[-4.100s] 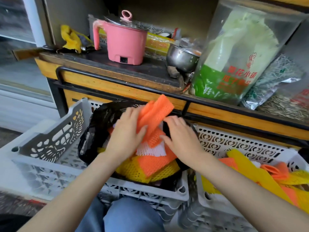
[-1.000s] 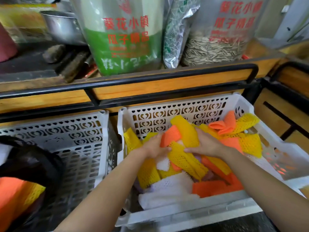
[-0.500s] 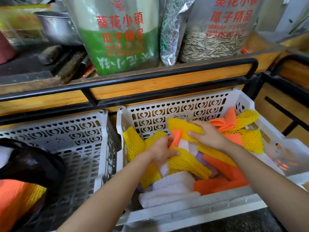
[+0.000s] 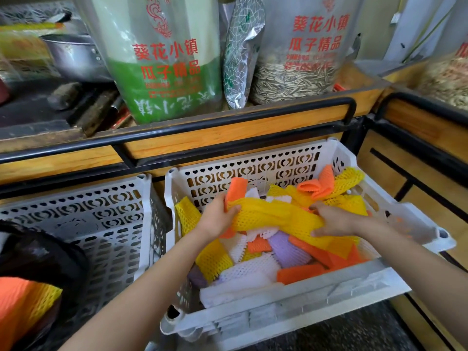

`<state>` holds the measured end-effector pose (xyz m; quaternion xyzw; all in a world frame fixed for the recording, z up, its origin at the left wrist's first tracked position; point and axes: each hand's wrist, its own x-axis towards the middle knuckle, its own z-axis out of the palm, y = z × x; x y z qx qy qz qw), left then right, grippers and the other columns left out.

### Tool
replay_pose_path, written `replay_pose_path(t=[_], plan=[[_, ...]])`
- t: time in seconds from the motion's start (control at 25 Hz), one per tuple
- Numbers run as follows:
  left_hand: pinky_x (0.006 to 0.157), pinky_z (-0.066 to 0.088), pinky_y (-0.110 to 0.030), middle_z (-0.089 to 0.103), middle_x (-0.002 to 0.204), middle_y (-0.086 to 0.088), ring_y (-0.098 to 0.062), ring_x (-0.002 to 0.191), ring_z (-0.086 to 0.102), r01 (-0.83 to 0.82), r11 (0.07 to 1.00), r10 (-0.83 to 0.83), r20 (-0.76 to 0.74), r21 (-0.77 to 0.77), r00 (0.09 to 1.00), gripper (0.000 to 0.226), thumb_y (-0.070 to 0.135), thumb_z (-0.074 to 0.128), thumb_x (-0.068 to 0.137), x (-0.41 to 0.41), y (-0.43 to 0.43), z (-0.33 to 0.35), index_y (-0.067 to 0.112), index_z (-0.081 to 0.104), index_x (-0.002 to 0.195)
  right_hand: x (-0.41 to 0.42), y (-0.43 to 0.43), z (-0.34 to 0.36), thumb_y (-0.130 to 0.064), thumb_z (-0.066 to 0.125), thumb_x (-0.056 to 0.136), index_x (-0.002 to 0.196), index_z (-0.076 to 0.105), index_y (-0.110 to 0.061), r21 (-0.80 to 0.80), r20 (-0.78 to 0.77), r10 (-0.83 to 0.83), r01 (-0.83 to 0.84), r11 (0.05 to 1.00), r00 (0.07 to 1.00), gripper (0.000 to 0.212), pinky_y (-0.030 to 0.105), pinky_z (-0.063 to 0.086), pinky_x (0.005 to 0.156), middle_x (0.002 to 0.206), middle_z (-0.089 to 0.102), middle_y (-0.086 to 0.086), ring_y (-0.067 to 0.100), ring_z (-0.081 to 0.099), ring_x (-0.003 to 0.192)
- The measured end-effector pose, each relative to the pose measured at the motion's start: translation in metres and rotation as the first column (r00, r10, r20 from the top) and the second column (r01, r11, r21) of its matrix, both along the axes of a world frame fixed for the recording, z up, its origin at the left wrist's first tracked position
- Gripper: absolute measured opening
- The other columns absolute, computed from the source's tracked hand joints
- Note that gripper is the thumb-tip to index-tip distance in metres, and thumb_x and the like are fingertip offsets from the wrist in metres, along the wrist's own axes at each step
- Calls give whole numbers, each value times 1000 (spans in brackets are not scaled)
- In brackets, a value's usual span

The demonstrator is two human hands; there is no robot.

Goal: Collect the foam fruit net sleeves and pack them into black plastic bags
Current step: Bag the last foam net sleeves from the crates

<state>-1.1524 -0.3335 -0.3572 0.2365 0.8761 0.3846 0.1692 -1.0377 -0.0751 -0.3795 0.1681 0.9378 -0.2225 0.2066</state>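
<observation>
Left hand (image 4: 217, 219) is curled round one end of a yellow net sleeve bundle (image 4: 273, 216), with an orange sleeve (image 4: 236, 190) pinned upright against the fingers. Right hand (image 4: 334, 221) grips the other end, fingers folded over the mesh. The bundle spans hand to hand, just above the pile. Can't tell the sleeve count, the mesh layers blur together.

Under and around both hands: loose pile of sleeves (image 4: 253, 269) in orange, white, purple and yellow, inside the white crate (image 4: 304, 307). More yellow and orange ones sit just beyond the right hand, at the far corner.

Well off to the left of the left hand: second crate (image 4: 101, 211) holding the black plastic bag (image 4: 50, 254), mouth open, with orange and yellow sleeves inside.

Step in hand, my read: gather a handful, then move it to the bag. To do it well:
- Bring the hands together so the bundle folds rather than dangles.
- Squeeze before lifting. The foam looks light and springy and would likely pop out of a loose grip.
- Watch for trailing ends snagging neighbouring mesh and dragging strays over the rim.
- Carry low across the two crate walls and push down into the bag mouth, not just onto the top.

Plenty left in the crate, so the task is likely far from done.
</observation>
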Motion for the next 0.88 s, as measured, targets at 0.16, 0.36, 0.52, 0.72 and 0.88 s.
replay_pose_path(t=[0.16,0.36,0.52,0.72,0.88], plan=[[66,50,-26,53,86,4,-10,73,55,-188,966,174,93,179,980,26,21,49,98,11,-4,13,10,38,119,-4,-9,8,-31,73,81,127,51,-12,91,-54,28,-23,996,998,54,32,44,89,124,58,7,25,53,115],[50,43,-11,50,78,5,-7,64,50,-320,877,329,38,358,944,19,19,46,99,33,-5,31,12,40,115,-8,-55,47,-25,62,90,123,50,-10,-151,-516,-232,179,972,825,39,30,43,75,106,60,4,19,57,93],[60,47,-11,61,102,-3,-6,78,59,-224,844,240,30,487,970,30,13,49,96,59,-8,45,29,37,118,-22,-120,71,-22,57,92,127,43,-7,-477,-622,-322,-19,879,714,41,36,46,94,119,57,6,19,55,110],[114,29,-34,31,151,9,0,137,27,160,842,1,-299,515,954,74,6,46,79,68,-54,71,27,26,147,-22,-185,117,-71,66,59,125,41,-20,-631,-624,-368,-168,757,689,87,27,47,92,112,59,-10,1,59,102],[116,20,-34,30,150,-2,-9,140,23,86,892,122,-419,445,900,51,29,36,91,72,-122,90,23,34,142,-24,-247,149,-37,70,74,113,41,-26,-611,-677,-286,-300,733,678,50,4,42,75,108,56,-10,-22,53,81]])
